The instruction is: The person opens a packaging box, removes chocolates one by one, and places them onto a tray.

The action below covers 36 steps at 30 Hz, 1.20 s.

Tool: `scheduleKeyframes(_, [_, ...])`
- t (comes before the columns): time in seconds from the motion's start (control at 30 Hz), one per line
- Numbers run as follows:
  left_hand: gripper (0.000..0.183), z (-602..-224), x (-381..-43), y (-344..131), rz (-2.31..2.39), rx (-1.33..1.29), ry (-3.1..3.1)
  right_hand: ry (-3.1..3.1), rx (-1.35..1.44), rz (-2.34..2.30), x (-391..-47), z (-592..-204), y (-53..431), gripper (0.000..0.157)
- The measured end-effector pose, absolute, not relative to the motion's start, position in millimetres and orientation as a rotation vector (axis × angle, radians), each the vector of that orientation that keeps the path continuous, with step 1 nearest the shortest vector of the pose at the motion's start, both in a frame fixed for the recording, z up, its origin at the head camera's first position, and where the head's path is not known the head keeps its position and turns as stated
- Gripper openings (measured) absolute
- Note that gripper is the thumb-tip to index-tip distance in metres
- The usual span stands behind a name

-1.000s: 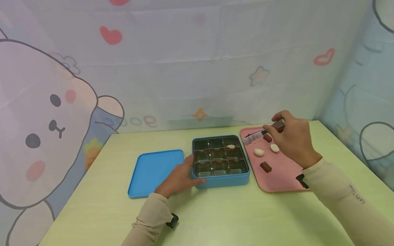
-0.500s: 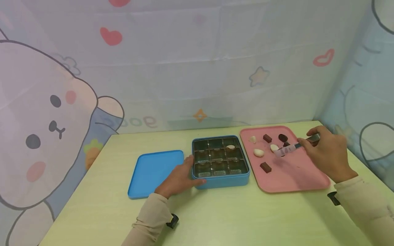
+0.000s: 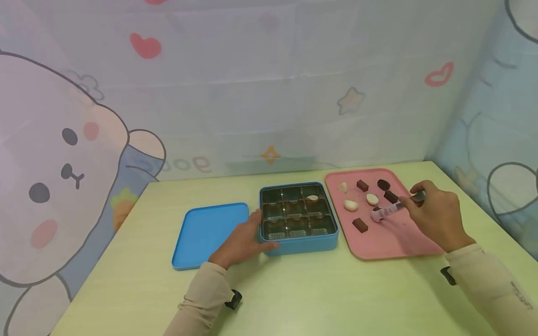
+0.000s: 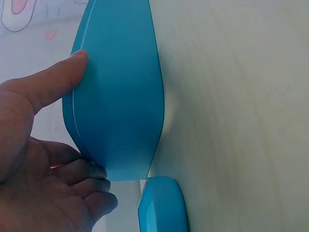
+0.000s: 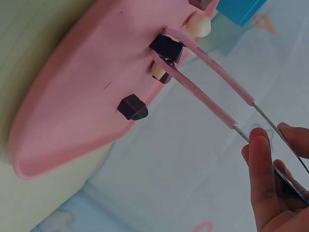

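My left hand holds the front left corner of a blue box, thumb on the front wall and fingers along the left side. Inside is a clear tray insert with several compartments; a pale oval piece lies in the back right one. Over the pink tray my right hand pinches tweezers with pink-sleeved tips. In the right wrist view those tips stand on either side of a dark chocolate; whether they press on it is unclear. The tweezers partly cover that piece in the head view.
Right of the box, the pink tray carries several brown chocolates and white pieces. A blue lid lies flat left of the box. A printed cloth hangs behind the table.
My right hand has moved the tweezers from beside the box rightward over the tray, then their tips slightly left to a dark chocolate. The left hand has stayed on the box.
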<state>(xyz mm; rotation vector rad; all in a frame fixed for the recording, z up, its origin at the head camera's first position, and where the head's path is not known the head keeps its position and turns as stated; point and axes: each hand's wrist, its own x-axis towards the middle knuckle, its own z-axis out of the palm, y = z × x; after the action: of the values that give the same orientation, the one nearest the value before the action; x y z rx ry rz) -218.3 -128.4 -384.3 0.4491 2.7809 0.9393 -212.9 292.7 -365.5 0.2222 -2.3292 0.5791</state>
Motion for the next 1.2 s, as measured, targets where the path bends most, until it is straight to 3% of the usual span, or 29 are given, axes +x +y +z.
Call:
scheduleKeyframes(0.67, [0.103,-389.2,-216.6,-127.5,0.96,0.463,2.796,-2.28,0.249,0.65,-205.5,-342.1,293.7,0.027])
scheduleKeyframes(1.2, [0.104,-384.4,-219.1,-128.4,0.949,0.451,2.784,-2.097,0.305,0.781,-207.3,-315.0,259.7,0.028])
